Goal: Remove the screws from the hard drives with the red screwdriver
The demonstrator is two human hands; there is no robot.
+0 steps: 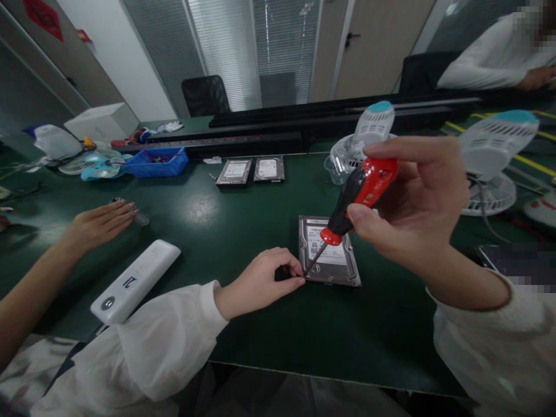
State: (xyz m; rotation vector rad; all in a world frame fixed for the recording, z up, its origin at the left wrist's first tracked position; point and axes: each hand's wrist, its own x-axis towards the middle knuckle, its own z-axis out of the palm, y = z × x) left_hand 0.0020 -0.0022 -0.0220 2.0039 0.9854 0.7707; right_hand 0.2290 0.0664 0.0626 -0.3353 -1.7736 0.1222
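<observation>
My right hand (417, 202) is closed round the red and black handle of a screwdriver (358, 194), held up above the table. Its thin tip points down at the near left corner of a hard drive (332, 255) lying flat on the green table (243, 220). My left hand (264, 281) rests on the table beside that corner, fingers pinched together right at the screwdriver tip. Whether those fingers hold anything is hidden.
Two more hard drives (252, 171) lie further back. A white box-like device (134, 281) lies at near left. Another person's hand (102, 223) rests on the table at left. White desk fans (495, 156) stand at right, a blue tray (156, 162) at far left.
</observation>
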